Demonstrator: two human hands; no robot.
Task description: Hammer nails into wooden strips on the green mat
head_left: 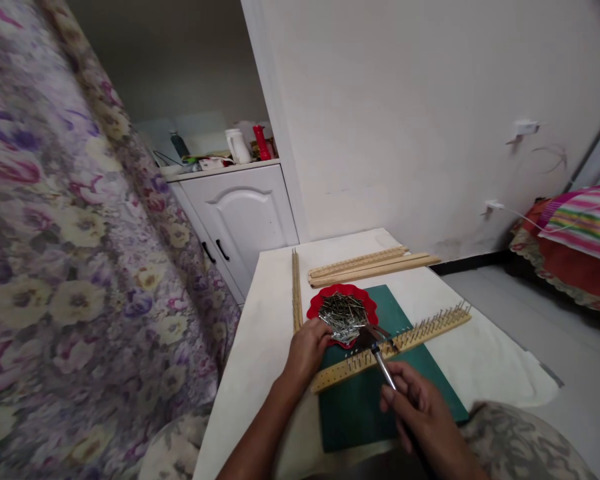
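Slanted nails stand along most of the pale, hole-drilled wooden strip [337,375], which crosses the dark-green rectangular board [355,417] from nine o'clock to two; bare holes at its nine o'clock end appear to be what is left. The right hand [420,403] grasps a silver-shafted hammer [384,369], its head over the strip. The left hand [310,343] is at the eight o'clock rim of the scalloped red bowl [371,303] of metal nails [347,313]; I cannot tell whether its fingers grip any.
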